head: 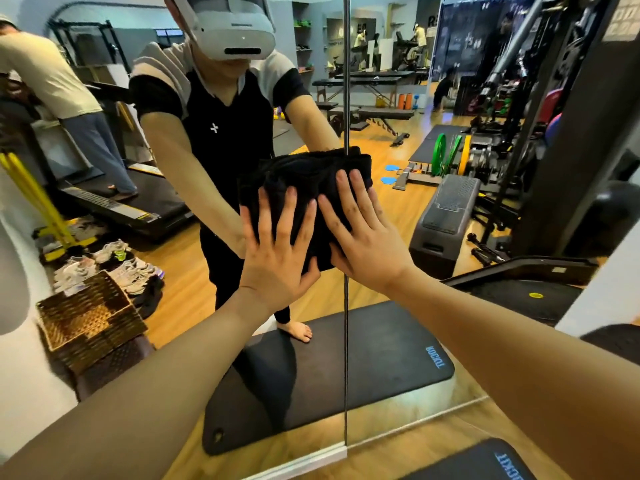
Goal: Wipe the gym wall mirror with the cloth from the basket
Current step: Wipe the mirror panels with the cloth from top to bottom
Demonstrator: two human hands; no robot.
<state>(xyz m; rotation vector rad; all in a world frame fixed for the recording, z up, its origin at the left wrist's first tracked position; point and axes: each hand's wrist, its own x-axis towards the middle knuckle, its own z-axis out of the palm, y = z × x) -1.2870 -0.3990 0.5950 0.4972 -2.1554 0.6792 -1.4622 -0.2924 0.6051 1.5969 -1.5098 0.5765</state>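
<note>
**Wiping under way**

The folded black cloth is pressed flat against the wall mirror across the vertical panel seam by the left hand and right hand, fingers spread, no closed grip. The wicker basket is seen empty, reflected at lower left. How much glass remains unwiped cannot be told.

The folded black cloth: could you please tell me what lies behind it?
Behind the folded black cloth is the wall mirror, with its vertical seam passing there. Both hands, left and right, press it flat; the glass underneath is hidden.

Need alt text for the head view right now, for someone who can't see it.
Both hands, left hand and right hand, press a folded black cloth flat against the wall mirror. A wicker basket shows at lower left.
</note>
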